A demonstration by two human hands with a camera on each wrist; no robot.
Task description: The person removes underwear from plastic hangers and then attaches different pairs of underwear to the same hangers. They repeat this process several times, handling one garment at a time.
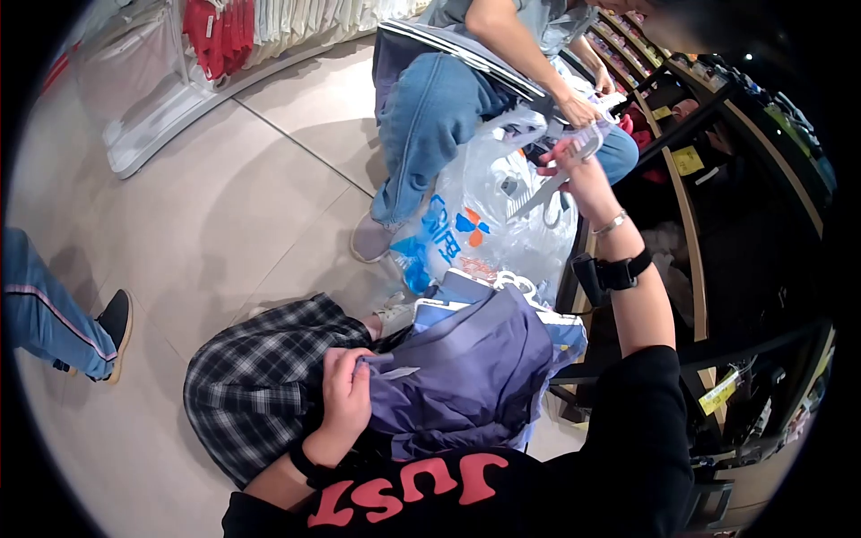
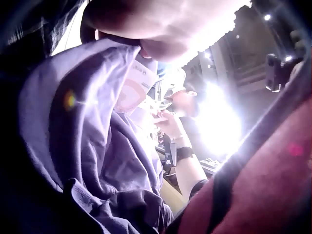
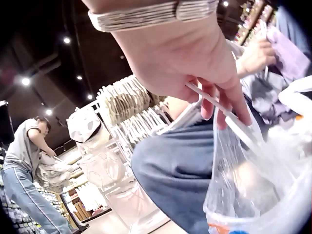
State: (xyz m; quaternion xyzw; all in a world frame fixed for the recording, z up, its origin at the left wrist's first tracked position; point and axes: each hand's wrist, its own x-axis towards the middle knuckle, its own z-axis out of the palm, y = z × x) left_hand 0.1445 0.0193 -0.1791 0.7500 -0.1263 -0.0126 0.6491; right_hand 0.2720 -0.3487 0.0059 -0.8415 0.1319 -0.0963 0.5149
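My left hand (image 1: 345, 390) pinches the edge of a purple garment (image 1: 480, 372) spread across my lap. In the left wrist view, a pale tag with a printed round shape (image 2: 134, 90) shows beside the garment's folds. My right hand (image 1: 578, 175) reaches forward and holds a whitish clothes hanger (image 1: 541, 197), its arm slanting down over a clear plastic bag (image 1: 484, 202). The right wrist view shows the hanger (image 3: 243, 134) between thumb and fingers, with fingertips right at the bag film. More folded clothes and white hangers (image 1: 520, 285) lie beyond the purple garment.
A person in jeans (image 1: 430, 125) sits opposite, hands close to my right hand. Dark shelves (image 1: 708, 206) with yellow price labels run along the right. A clothes rack (image 1: 143, 134) stands at the back left. Another person's leg (image 1: 54, 300) is at the left on the tiled floor (image 1: 242, 215).
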